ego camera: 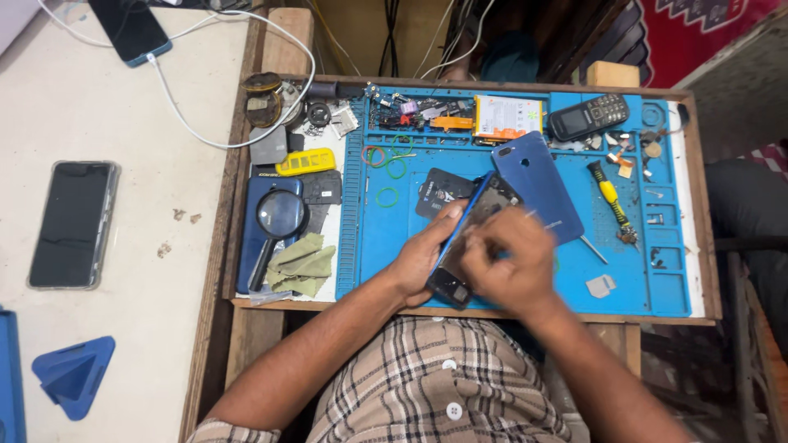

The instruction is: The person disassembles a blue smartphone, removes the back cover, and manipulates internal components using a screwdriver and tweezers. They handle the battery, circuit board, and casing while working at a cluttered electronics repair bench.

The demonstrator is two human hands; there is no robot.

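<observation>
My left hand (pixel 420 256) grips the left edge of an opened smartphone (pixel 474 223) with a blue frame, tilted up over the blue repair mat (pixel 648 287). My right hand (pixel 507 261) rests on the phone's exposed inside, fingers curled and blurred; whether it pinches a tool or part is unclear. The phone's blue back cover (pixel 538 184) lies on the mat just behind my right hand. A black flat part (pixel 437 190) lies under the phone's far end.
A yellow-handled screwdriver (pixel 611 201), a keypad phone (pixel 588 116), a battery (pixel 507 116) and small parts fill the mat's far trays. A magnifying glass (pixel 277 217) and green cloth (pixel 302 264) lie left. Two smartphones (pixel 72 223) (pixel 130 29) and a blue stand (pixel 74 376) sit on the white table.
</observation>
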